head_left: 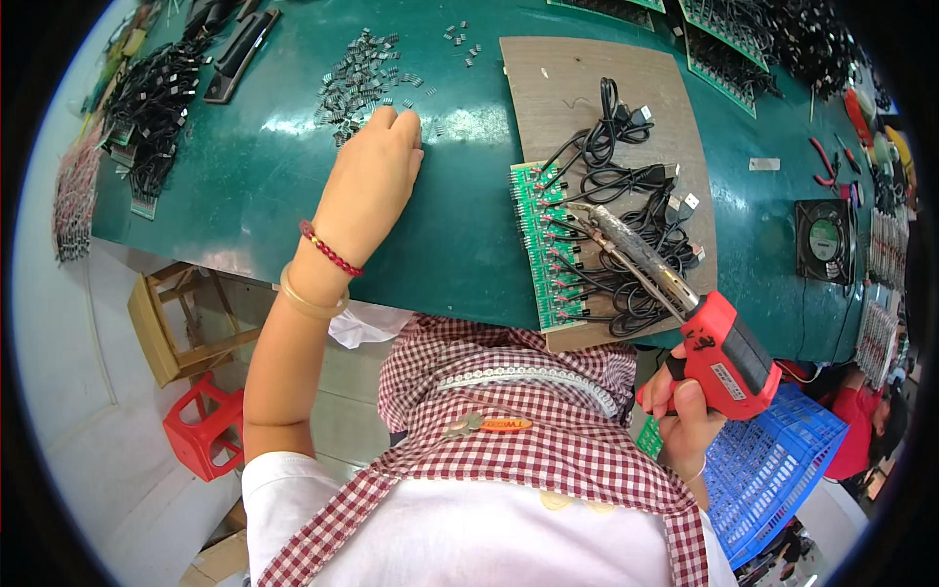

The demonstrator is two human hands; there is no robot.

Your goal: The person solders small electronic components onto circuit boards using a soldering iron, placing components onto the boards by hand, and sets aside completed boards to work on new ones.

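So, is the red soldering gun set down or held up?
The soldering gun is held up: the right hand grasps it, metal tip near the green circuit board.

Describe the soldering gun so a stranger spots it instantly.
On the green table, find the brown board right of centre. Near its lower right corner, the right hand grips the soldering gun: red body, long metal barrel, unlike the black cables nearby.

On the table (450, 215) lies the board (548, 108) — circuit panel (536, 245) along its left edge, cables (597, 147) upon it; left of the board, the component pile (357, 83); right of it, the fan (825, 240).
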